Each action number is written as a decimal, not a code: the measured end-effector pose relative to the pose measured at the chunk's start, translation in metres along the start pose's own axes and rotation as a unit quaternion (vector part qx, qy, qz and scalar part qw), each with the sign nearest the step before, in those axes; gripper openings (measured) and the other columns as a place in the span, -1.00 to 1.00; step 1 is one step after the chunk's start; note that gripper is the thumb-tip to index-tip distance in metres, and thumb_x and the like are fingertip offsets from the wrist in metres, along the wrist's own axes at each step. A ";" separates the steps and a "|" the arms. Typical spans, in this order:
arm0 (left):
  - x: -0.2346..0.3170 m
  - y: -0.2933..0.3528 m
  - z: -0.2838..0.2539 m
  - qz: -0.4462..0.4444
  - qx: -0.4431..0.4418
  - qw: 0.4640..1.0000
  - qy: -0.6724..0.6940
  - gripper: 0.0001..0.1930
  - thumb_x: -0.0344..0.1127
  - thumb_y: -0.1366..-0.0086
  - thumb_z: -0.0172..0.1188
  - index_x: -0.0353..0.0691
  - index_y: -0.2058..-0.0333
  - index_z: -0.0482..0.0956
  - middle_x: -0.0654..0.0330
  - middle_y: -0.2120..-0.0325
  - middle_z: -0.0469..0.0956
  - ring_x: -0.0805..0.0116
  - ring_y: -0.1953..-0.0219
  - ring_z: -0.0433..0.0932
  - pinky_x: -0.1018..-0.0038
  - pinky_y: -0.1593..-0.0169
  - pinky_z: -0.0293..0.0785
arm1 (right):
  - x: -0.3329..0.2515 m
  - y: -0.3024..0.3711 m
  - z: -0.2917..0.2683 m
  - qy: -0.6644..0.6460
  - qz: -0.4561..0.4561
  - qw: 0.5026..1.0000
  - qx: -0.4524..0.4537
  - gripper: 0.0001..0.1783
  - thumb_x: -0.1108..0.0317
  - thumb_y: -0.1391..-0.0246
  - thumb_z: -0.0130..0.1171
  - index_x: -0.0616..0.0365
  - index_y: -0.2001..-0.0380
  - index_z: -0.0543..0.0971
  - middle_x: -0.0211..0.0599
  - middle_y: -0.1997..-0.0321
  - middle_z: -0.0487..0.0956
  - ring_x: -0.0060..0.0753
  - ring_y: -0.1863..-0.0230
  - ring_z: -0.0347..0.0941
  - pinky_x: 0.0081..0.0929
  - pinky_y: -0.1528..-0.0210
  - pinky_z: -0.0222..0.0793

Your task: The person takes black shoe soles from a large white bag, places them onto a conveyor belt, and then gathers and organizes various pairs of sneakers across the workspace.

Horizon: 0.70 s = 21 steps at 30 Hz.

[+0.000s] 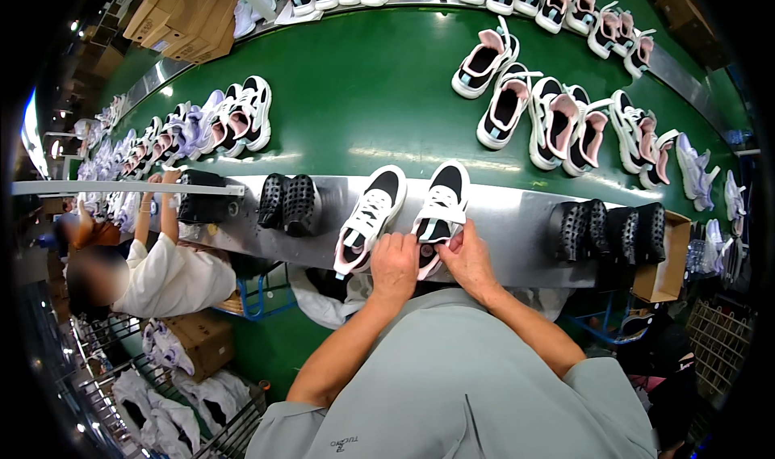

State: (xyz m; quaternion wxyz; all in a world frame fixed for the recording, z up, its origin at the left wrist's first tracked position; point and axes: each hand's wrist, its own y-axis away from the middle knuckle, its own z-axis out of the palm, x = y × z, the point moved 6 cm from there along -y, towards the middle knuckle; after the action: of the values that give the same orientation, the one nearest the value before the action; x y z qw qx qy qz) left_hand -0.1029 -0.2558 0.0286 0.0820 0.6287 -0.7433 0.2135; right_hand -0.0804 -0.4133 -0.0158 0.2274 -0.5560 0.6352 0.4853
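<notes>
A white, black and pink sneaker [445, 188] lies on the metal ledge [331, 245] in front of me, toe pointing away. My left hand [393, 265] is closed at the left side of its collar, fingertips at the shoe's opening. On the other side my right hand [471, 263] pinches the collar near the strap, thumb and fingers together. Part of the heel is hidden by my hands. Just left of it rests a matching sneaker [378, 204], toe also away from me, its heel beside my left hand.
Black studded shoe-shaped blocks [288, 205] stand on the ledge at left, with more black blocks [609, 231] at right beside a cardboard box [663, 257]. Sneakers [557, 124] line the green belt [363, 88]. A co-worker in a white shirt [182, 273] works at far left.
</notes>
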 end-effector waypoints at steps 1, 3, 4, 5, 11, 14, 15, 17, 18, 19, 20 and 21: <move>0.000 0.003 -0.006 -0.053 -0.011 0.998 0.026 -0.84 -0.35 -0.16 0.33 -0.27 0.37 0.55 0.04 0.44 0.50 0.01 0.31 0.47 0.15 0.24 0.41 | 0.002 0.002 0.005 -0.008 0.002 1.000 -0.003 -0.46 0.37 -0.01 0.36 0.34 -0.01 0.38 -0.19 0.47 0.55 -0.29 0.45 0.55 -0.30 0.36 0.47; 0.005 0.017 -0.006 -0.144 -0.048 0.986 0.067 -0.76 -0.22 -0.15 0.36 -0.30 0.41 0.62 0.04 0.42 0.55 0.01 0.30 0.49 0.12 0.21 0.42 | 0.004 0.007 0.012 -0.051 0.002 0.999 0.009 -0.50 0.34 -0.02 0.36 0.34 0.08 0.36 -0.09 0.45 0.58 -0.06 0.42 0.58 -0.16 0.31 0.48; 0.010 0.014 -0.007 -0.156 -0.078 0.981 0.090 -0.68 -0.12 -0.17 0.36 -0.32 0.43 0.67 0.04 0.42 0.57 0.00 0.30 0.50 0.11 0.19 0.41 | 0.003 0.010 0.014 -0.059 0.003 0.998 0.010 -0.53 0.33 -0.06 0.35 0.35 0.11 0.36 -0.10 0.44 0.57 -0.11 0.42 0.57 -0.21 0.30 0.48; 0.012 0.010 -0.004 -0.156 -0.082 0.981 0.086 -0.68 -0.12 -0.17 0.36 -0.32 0.43 0.67 0.04 0.42 0.57 0.00 0.30 0.50 0.11 0.19 0.41 | 0.003 0.010 0.017 -0.064 0.006 0.998 0.008 -0.53 0.33 -0.06 0.35 0.35 0.11 0.36 -0.10 0.44 0.57 -0.11 0.42 0.57 -0.21 0.30 0.48; 0.001 0.014 0.020 -0.240 0.032 0.959 0.146 -0.69 -0.19 -0.20 0.35 -0.36 0.51 0.64 0.01 0.53 0.56 0.00 0.40 0.51 0.13 0.27 0.39 | 0.010 0.010 0.030 -0.099 -0.021 0.995 0.009 -0.57 0.34 -0.10 0.33 0.30 0.08 0.37 -0.18 0.49 0.55 -0.21 0.45 0.55 -0.30 0.33 0.48; -0.006 0.019 0.016 -0.147 0.034 0.987 0.059 -0.74 -0.30 -0.16 0.35 -0.36 0.57 0.56 0.03 0.55 0.52 -0.02 0.41 0.48 0.13 0.28 0.36 | 0.014 0.010 0.022 -0.089 -0.028 0.995 0.016 -0.54 0.39 -0.04 0.35 0.28 0.04 0.40 -0.26 0.47 0.54 -0.35 0.44 0.53 -0.37 0.32 0.49; -0.001 0.021 0.015 -0.098 0.035 0.993 0.057 -0.74 -0.31 -0.16 0.34 -0.36 0.58 0.54 0.04 0.55 0.52 -0.01 0.41 0.47 0.14 0.26 0.35 | 0.015 0.011 0.023 -0.083 -0.020 0.996 0.004 -0.54 0.41 -0.03 0.35 0.27 0.04 0.40 -0.30 0.44 0.54 -0.43 0.42 0.52 -0.43 0.31 0.50; -0.001 0.022 0.021 -0.093 0.017 0.994 0.058 -0.78 -0.30 -0.17 0.33 -0.31 0.53 0.57 0.06 0.52 0.53 0.01 0.37 0.46 0.13 0.23 0.34 | 0.014 0.007 0.022 -0.095 -0.019 0.995 0.003 -0.55 0.42 -0.03 0.34 0.29 0.05 0.40 -0.28 0.42 0.54 -0.45 0.41 0.52 -0.44 0.31 0.50; 0.002 0.020 0.022 -0.092 -0.001 0.994 0.062 -0.82 -0.28 -0.18 0.32 -0.27 0.47 0.60 0.08 0.49 0.55 0.04 0.34 0.46 0.13 0.21 0.33 | 0.014 0.004 0.021 -0.118 -0.029 0.992 -0.018 -0.56 0.43 -0.04 0.33 0.31 0.05 0.41 -0.27 0.39 0.55 -0.46 0.39 0.53 -0.46 0.30 0.50; 0.004 0.018 0.021 -0.092 -0.002 0.994 0.063 -0.82 -0.28 -0.18 0.32 -0.27 0.47 0.60 0.08 0.49 0.55 0.04 0.34 0.46 0.13 0.21 0.33 | 0.013 0.003 0.021 -0.141 -0.038 0.989 -0.038 -0.57 0.43 -0.05 0.32 0.33 0.05 0.41 -0.25 0.36 0.56 -0.47 0.38 0.53 -0.47 0.29 0.50; 0.007 0.017 0.019 -0.079 -0.006 0.994 0.074 -0.84 -0.29 -0.17 0.32 -0.26 0.45 0.61 0.09 0.49 0.55 0.05 0.34 0.45 0.14 0.21 0.32 | 0.014 0.005 0.021 -0.145 -0.027 0.987 -0.064 -0.55 0.48 -0.06 0.28 0.36 -0.01 0.41 -0.25 0.29 0.56 -0.49 0.33 0.53 -0.49 0.27 0.50; 0.011 0.014 0.015 -0.067 -0.010 0.994 0.085 -0.86 -0.30 -0.16 0.33 -0.25 0.43 0.61 0.10 0.49 0.55 0.06 0.33 0.44 0.15 0.21 0.32 | 0.017 0.005 0.020 -0.144 -0.026 0.987 -0.063 -0.55 0.48 -0.06 0.28 0.36 -0.01 0.41 -0.25 0.29 0.56 -0.49 0.33 0.53 -0.49 0.27 0.50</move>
State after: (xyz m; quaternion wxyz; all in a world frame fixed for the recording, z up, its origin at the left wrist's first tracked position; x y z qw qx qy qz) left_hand -0.1164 -0.2702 0.0167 0.1657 0.6560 -0.6915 0.2530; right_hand -0.0951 -0.4045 -0.0370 0.2939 -0.5097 0.5491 0.5936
